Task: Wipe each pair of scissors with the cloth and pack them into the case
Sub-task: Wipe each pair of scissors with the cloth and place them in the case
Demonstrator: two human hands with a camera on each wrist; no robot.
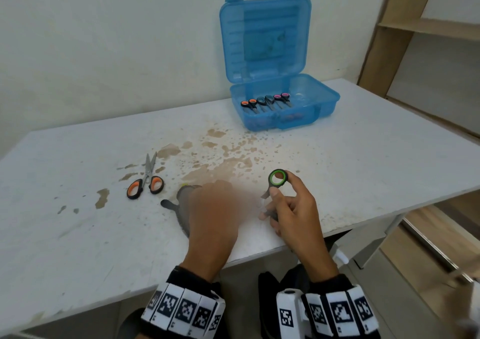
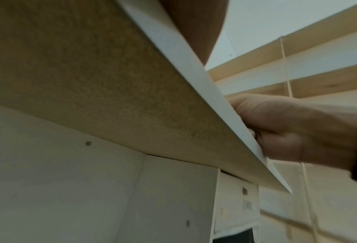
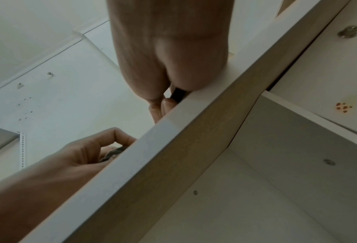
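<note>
On the table's near edge my right hand (image 1: 285,201) pinches a pair of green-ringed black scissors (image 1: 278,178), with one handle ring raised above the fingers. Their blades point left toward my left hand (image 1: 213,208) and are motion-blurred. My left hand grips a grey cloth (image 1: 181,203) against the table; the right wrist view shows its fingers (image 3: 119,136) curled round the cloth (image 3: 113,152). Orange-handled scissors (image 1: 146,180) lie partly open on the table to the left. The blue case (image 1: 309,110) stands open at the back with three pairs (image 1: 267,101) inside.
The white table (image 1: 78,234) carries brown stains (image 1: 220,162) across its middle, between my hands and the case. The case lid (image 1: 265,37) leans up against the wall. A wooden shelf unit (image 1: 415,26) stands at the right. Both wrist views look up from below the table's edge (image 3: 163,131).
</note>
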